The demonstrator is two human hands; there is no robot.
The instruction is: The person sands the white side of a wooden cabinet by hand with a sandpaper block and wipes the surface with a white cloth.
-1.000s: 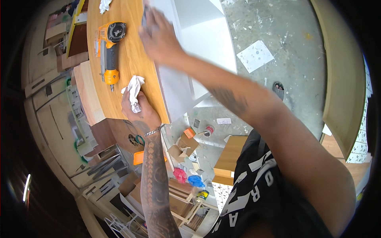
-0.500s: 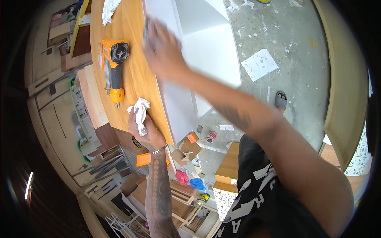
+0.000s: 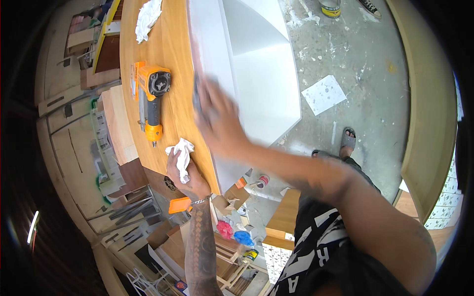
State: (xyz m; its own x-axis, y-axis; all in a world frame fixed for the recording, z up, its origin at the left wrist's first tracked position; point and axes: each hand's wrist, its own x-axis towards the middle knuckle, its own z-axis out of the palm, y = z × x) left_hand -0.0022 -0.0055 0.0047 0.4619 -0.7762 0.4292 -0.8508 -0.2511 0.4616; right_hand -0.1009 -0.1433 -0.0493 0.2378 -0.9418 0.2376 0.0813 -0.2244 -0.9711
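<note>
A crumpled white rag (image 3: 183,157) is gripped in my left hand (image 3: 189,177), which rests at the near end of the wood-grain panel (image 3: 178,91). My right hand (image 3: 219,116), smeared by motion, presses a dark grey pad or folded sheet (image 3: 198,96) along the panel's right edge, where it meets the white strip (image 3: 212,44). What kind of pad it is cannot be made out. Left of my right hand, an orange and black nail gun (image 3: 154,98) lies on the panel. Farther up sits a second crumpled white rag (image 3: 147,20).
The white cabinet interior (image 3: 269,74) opens to the right of the strip. A speckled white sheet (image 3: 324,95) lies on the stained concrete floor (image 3: 365,59), with a paint can (image 3: 330,8) at the top. Cardboard, pink and blue bags (image 3: 243,238) and wooden frames clutter the area below.
My right hand has slid with the grey pad toward me along the panel's edge. My left hand still holds the rag; the whole view has shifted slightly.
</note>
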